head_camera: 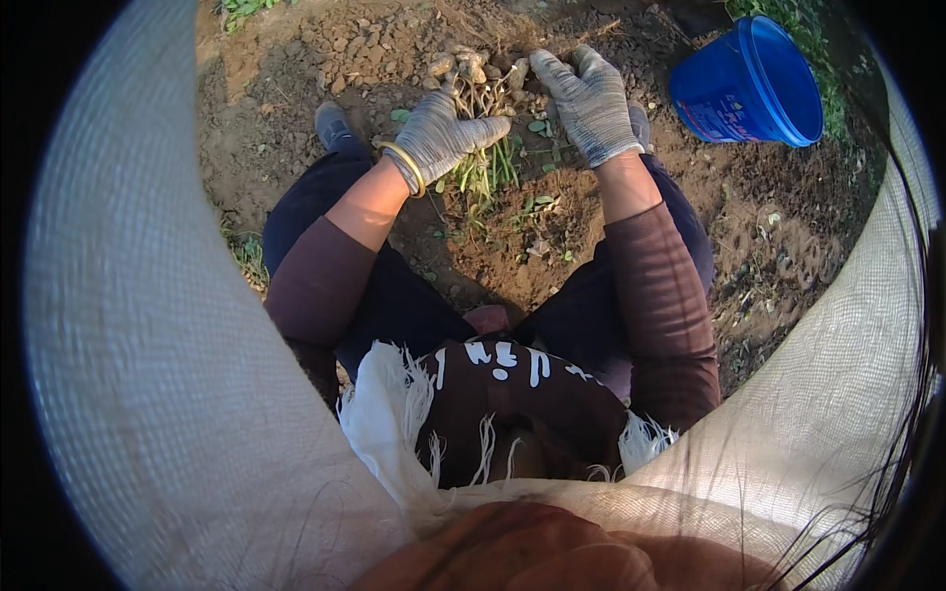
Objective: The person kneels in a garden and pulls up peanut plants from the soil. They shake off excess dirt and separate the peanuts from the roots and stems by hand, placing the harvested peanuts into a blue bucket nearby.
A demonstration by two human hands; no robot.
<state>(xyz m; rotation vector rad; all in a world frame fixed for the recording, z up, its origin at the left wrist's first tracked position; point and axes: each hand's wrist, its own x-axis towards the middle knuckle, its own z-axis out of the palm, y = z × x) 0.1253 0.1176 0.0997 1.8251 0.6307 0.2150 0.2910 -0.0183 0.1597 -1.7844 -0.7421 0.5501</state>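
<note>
My left hand [447,133], in a grey knit work glove with a yellow bangle at the wrist, is closed around a bunch of peanut plants. Green stems [484,173] hang from it toward me, while pale, soil-covered peanut pods [469,63] and thin pegs stick out at the far side. Just right of the pods is my right hand [584,103], gloved the same way. Its thumb and forefinger point away from me, close to a pod [519,72]. What lies under its other fingers is hidden.
A blue plastic bucket [709,89] bearing print leans at the upper right, its mouth facing right. Dry, cloddy soil [362,44] and loose leaves [543,203] lie between and beyond my feet. Pale mesh cloth [148,295] hangs along both sides of the view.
</note>
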